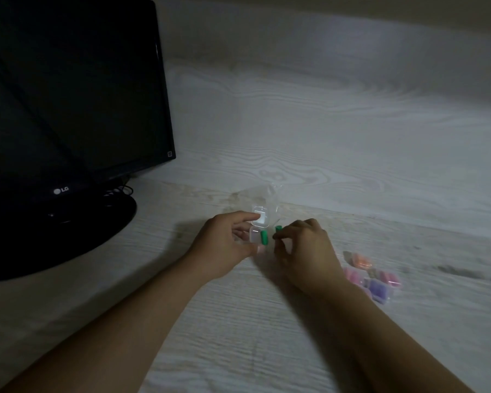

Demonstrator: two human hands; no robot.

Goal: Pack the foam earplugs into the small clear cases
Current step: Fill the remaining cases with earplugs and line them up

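Mid-desk, your left hand (pixel 227 242) grips a small clear hinged plastic case (pixel 258 229), lid up, one green foam earplug (pixel 264 237) inside. Your right hand's (pixel 301 248) fingers pinch a second green foam earplug (pixel 278 228) just beside it, seemingly above the pale wood-grain desk (pixel 352 154).

Clear glossy plastic case (pixel 258 226); matt green foam earplug (pixel 264 238); pale wood-grain table (pixel 352 131).
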